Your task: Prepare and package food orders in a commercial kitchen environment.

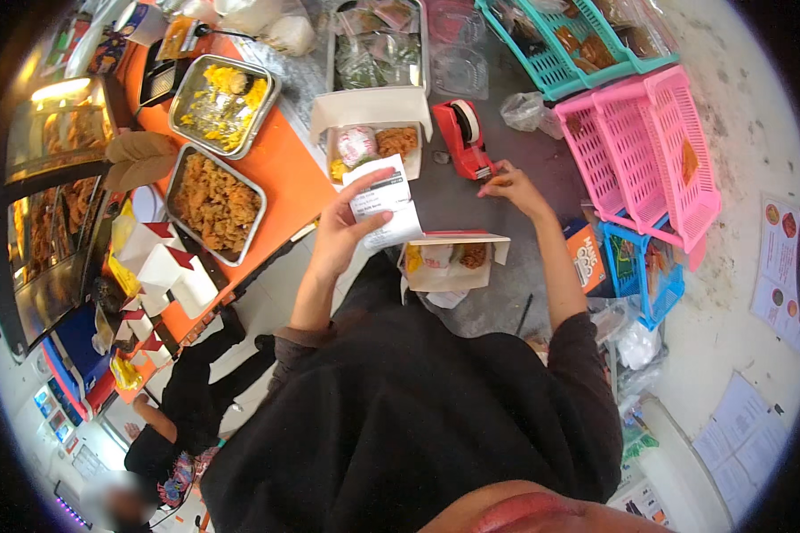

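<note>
My left hand (347, 230) grips printed paper slips (390, 212), which partly cover the front of an open white takeaway box (410, 170). Inside that box are a paper-wrapped bundle (357, 145), a piece of fried chicken (398, 142) and some yellow food. At the cutter of a red tape dispenser (465, 150), the fingertips of my right hand (517, 190) pinch the tape end; the strip itself is hard to make out. Nearer my body stands a second open food box (450, 276), also holding a wrapped bundle and fried chicken.
Left, an orange counter (293, 176) bears metal trays of yellow food (227, 106) and fried pieces (217, 203), beside a heated display case (53, 193). A tray of bagged greens (377, 56), pink baskets (640, 146) and a teal basket (573, 40) stand around. Another person (187, 400) is lower left.
</note>
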`<state>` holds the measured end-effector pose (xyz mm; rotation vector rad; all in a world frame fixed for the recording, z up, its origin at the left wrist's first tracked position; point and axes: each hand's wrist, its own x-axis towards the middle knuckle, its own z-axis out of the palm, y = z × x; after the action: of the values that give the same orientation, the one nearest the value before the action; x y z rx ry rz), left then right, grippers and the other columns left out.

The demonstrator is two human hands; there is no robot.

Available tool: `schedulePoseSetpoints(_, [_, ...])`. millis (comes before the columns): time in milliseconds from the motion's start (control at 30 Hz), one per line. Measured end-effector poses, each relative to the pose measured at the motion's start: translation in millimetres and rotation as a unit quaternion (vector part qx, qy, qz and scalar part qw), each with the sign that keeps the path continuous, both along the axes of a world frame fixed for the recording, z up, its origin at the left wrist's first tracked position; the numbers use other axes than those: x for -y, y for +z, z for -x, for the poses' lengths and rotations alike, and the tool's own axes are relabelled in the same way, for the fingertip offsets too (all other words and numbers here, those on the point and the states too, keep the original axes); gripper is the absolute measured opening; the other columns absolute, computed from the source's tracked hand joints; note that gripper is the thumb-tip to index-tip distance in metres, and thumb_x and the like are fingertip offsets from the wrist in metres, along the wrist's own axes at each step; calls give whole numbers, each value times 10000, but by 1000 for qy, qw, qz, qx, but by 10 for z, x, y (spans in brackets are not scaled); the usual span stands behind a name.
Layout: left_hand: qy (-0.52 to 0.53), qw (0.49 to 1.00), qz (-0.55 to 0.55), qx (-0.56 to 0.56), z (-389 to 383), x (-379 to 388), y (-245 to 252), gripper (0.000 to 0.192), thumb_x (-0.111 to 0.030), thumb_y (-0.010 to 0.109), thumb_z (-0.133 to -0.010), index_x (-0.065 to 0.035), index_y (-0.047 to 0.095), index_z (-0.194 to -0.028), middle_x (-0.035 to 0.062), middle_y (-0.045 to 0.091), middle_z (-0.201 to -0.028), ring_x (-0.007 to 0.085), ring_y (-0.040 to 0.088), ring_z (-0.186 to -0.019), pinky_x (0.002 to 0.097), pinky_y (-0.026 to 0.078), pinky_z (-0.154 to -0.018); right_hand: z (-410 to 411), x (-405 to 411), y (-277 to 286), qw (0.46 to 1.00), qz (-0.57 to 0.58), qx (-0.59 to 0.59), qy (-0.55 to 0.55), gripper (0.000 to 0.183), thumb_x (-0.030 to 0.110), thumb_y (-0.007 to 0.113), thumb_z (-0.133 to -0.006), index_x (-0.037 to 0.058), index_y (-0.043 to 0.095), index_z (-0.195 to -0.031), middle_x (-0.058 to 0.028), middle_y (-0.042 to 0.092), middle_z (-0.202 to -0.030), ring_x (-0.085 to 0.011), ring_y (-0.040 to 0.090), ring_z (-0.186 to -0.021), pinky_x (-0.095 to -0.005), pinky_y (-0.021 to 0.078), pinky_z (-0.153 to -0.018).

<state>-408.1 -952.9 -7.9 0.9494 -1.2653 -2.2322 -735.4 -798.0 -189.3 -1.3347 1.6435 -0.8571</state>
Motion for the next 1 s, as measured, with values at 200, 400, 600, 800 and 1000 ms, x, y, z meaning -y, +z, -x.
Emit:
schedulePoseSetpoints(200, [-47, 997, 44, -44, 508, 98, -264, 911, 187, 644, -710, -129, 279, -1483, 100, 522, -1325, 189, 535, -1185, 311, 436, -998, -70, 80, 311, 946, -180, 191, -189, 196, 134, 713, -826, -12, 725, -957, -56, 521, -1028, -182, 582, -979, -294, 481, -887])
schedulePoseSetpoints(400, [-138, 988, 44, -54, 893, -92, -199, 1004, 195, 627, -708, -169, 152, -1514, 126, 540, -1280, 197, 540, -1174, 322, 453, -974, -763, 425, 1447, 906, 45, 330, -261, 248, 191, 744, -809, 58, 730, -1018, -80, 522, -1171, -185, 486, -1140, -350, 420, -933])
schedulePoseSetpoints(600, [-166, 984, 10, -71, 1032, -110, -108, 796, 105, 657, -757, -98, 324, -1451, 103, 604, -1203, 185, 583, -1100, 323, 451, -952, -514, 377, 942, 890, 82, 118, -432, 460, 311, 776, -777, 127, 636, -1175, -127, 559, -1162, -213, 474, -1148, -350, 410, -948])
schedulePoseSetpoints(800, [-217, 976, 24, -4, 628, 169, -336, 333, 57, 649, -819, -37, 664, -1138, 65, 642, -1158, 130, 589, -1041, 271, 475, -896, -35, 223, 209, 945, -186, -49, -266, 474, 335, 814, -725, 194, 616, -1132, -106, 591, -1072, -181, 579, -926, -300, 486, -700])
schedulePoseSetpoints(1000, [-151, 988, -11, 28, 335, 304, -264, 610, 140, 677, -709, -32, 561, -1283, 109, 611, -1202, 197, 587, -1098, 319, 469, -955, 40, 523, 414, 961, -227, 127, -97, 304, 329, 761, -790, 157, 692, -1031, -48, 618, -933, -106, 602, -753, -266, 528, -579])
